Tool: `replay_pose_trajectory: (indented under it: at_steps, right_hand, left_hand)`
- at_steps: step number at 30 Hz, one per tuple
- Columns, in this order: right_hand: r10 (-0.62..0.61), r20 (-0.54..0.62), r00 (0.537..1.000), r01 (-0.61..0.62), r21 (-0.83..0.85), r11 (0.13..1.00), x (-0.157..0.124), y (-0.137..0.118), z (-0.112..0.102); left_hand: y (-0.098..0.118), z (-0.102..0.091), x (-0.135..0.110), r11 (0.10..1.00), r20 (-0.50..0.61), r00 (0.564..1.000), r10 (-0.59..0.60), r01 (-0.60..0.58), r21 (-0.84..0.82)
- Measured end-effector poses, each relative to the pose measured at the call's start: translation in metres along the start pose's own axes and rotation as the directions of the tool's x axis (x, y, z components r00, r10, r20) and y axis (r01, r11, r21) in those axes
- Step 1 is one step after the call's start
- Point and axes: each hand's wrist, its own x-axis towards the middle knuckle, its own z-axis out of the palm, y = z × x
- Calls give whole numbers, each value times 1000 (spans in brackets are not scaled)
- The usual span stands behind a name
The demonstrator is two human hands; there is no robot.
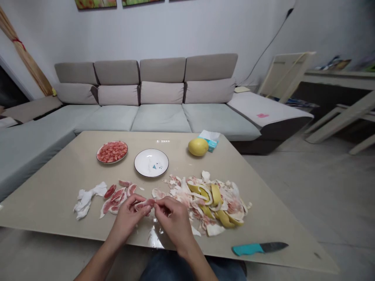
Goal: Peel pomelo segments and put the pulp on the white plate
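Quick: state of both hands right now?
Left hand: closed, holding a pink fruit segment.
Right hand: closed, thumb and finger pinched at the same segment's end.

Around the beige table [263,218]: a yellow fruit [197,147] at one o'clock, yellow-and-white peel [216,195] at three, a turquoise-handled knife [249,249] at four, a pinkish segment [150,202] at seven, reddish flesh [112,151] at ten, a white, dark-rimmed plate [145,159] with blue marks at twelve
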Motion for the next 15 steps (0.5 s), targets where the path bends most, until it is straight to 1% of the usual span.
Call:
replay_pose_trajectory:
  at_steps: [2, 3, 5, 7, 10, 12, 15]
  right_hand:
    - [43, -13, 999, -43, 11, 999, 1, -1, 0]
    - [73, -18, 997, -72, 33, 997, 1, -1, 1]
    - [150, -9, 989, -148, 114, 982, 3, 0, 1]
    - [235, 37, 971, -237, 217, 947, 5, 2, 1]
    - [321, 106, 941, -338, 313, 888, 7, 6, 1]
    - [336, 118, 934, -356, 323, 877, 7, 8, 2]
    - [310, 114, 944, -330, 285, 900, 6, 10, 4]
  left_hand:
    - [2, 0, -1, 1000, 8, 1000, -15, 15, 3]
    - [3, 0, -2, 999, 17, 999, -41, 42, -25]
    - [5, 1, -4, 983, 39, 992, -124, 128, -135]
    - [5, 2, -4, 936, 72, 976, -204, 216, -277]
    - [-1, 4, -3, 855, 118, 957, -265, 289, -429]
    - [-6, 5, -2, 813, 144, 950, -277, 311, -491]
    - [-9, 5, -5, 753, 193, 935, -296, 353, -555]
